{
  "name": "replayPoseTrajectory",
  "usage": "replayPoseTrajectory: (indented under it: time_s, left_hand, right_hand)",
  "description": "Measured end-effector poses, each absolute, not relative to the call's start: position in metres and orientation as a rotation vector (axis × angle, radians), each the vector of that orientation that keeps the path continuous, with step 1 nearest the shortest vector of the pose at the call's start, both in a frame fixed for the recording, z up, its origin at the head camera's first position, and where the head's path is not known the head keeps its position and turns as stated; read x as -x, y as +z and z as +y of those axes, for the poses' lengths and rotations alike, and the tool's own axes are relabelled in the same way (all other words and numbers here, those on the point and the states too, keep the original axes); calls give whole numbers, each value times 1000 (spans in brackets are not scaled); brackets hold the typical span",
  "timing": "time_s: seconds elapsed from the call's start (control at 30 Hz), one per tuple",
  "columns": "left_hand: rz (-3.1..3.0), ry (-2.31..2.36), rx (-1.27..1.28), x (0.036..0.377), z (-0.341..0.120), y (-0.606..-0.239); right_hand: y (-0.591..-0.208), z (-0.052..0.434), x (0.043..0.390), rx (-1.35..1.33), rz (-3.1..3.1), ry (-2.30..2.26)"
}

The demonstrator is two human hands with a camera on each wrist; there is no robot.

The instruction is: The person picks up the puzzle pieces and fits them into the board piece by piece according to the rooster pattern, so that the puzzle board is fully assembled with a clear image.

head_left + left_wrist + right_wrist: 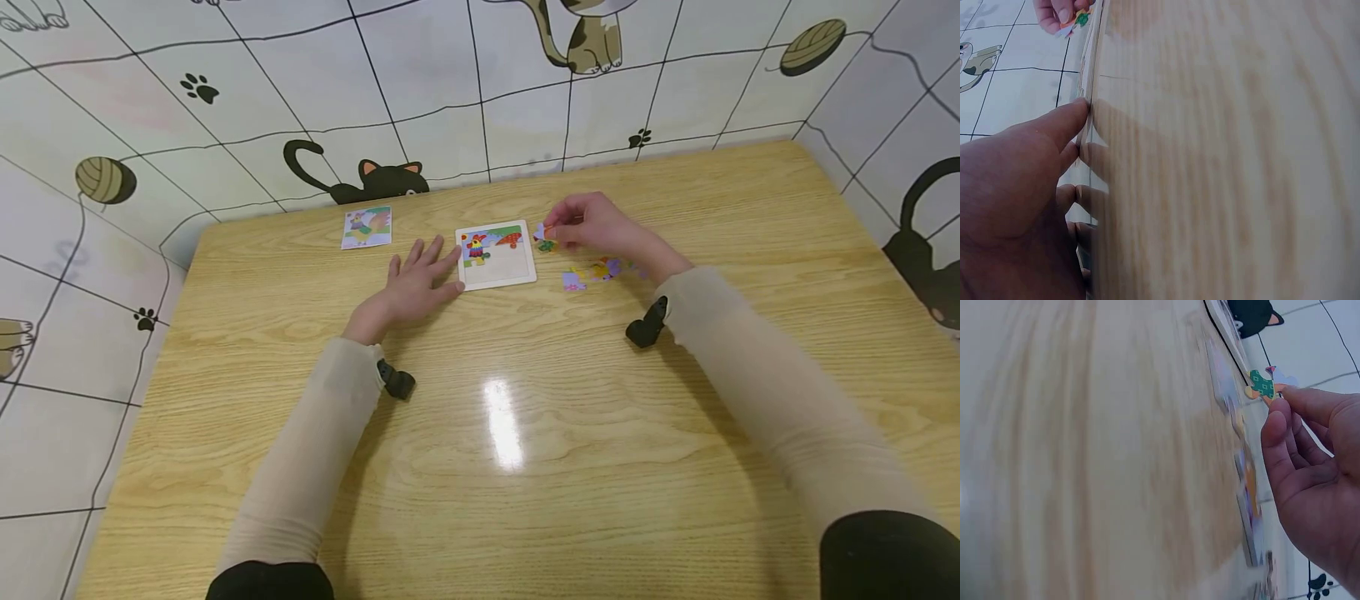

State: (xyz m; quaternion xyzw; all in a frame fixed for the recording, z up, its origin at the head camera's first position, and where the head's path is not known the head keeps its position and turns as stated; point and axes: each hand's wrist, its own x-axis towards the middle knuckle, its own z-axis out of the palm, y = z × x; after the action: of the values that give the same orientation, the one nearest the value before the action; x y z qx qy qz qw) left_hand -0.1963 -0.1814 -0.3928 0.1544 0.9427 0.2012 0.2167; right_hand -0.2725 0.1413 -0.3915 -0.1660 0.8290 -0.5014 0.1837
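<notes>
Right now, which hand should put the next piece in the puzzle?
Probably the right hand: it already pinches a piece just beside the puzzle tray. The left hand lies flat on the table, fingers against the tray's left edge, steadying it.

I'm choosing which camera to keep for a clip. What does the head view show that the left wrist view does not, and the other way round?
Only the head view shows the whole puzzle board, the picture card beside the wall, the loose pieces on the table, and both sleeves. Only the left wrist view shows, close up, the left hand's fingers lying straight against the board's edge. Both show the right hand pinching a puzzle piece with green and orange on it.
</notes>
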Motion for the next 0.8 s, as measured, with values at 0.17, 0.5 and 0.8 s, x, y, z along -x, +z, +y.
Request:
replayPoseTrajectory:
  time_s: [0.17,0.5,0.8]
  left_hand:
    - [2609,557,-433,197,-182,-393]
    - [2615,563,-431,196,-181,-393]
    - [2616,542,-433,197,-181,-393]
  right_hand:
    - [-394,124,273,474,2302,-1440]
    - [-391,103,267,504,2247,-1473]
    - [-393,86,264,498,2267,-1473]
